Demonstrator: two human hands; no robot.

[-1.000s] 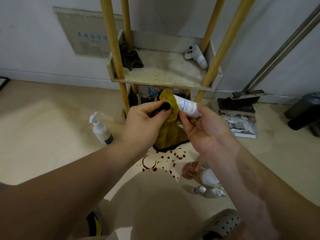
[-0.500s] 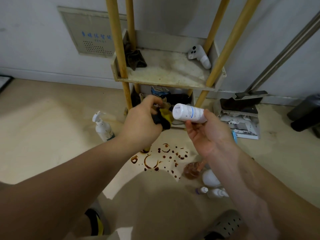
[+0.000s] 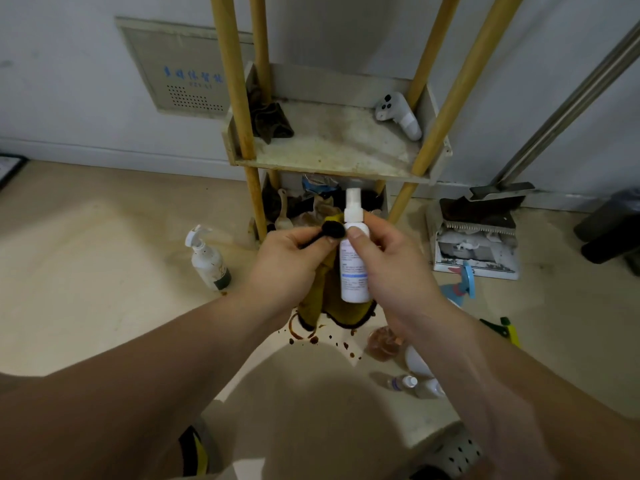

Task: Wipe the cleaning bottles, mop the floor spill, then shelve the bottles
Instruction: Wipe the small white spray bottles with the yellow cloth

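Note:
My right hand (image 3: 391,268) grips a white spray bottle (image 3: 353,268) upright, nozzle up, in front of the shelf. My left hand (image 3: 287,265) pinches a yellow cloth with a dark edge (image 3: 332,306) against the bottle's left side; the cloth hangs down below both hands. A brown spill (image 3: 311,336) dots the floor under the cloth. A stained white pump bottle (image 3: 207,259) stands on the floor to the left. Several small bottles (image 3: 412,381) lie on the floor at the lower right, partly hidden by my right forearm.
A dirty shelf (image 3: 332,147) on yellow poles (image 3: 232,81) holds a dark rag (image 3: 270,121) and a white controller (image 3: 400,114). A dustpan with broom (image 3: 478,233) stands to the right, a blue spray bottle (image 3: 462,284) beside it, a dark bin (image 3: 613,230) at far right.
The bottle turned from lying sideways to upright in my right hand. My left hand brought the cloth against its side, and the cloth now hangs open over the spill.

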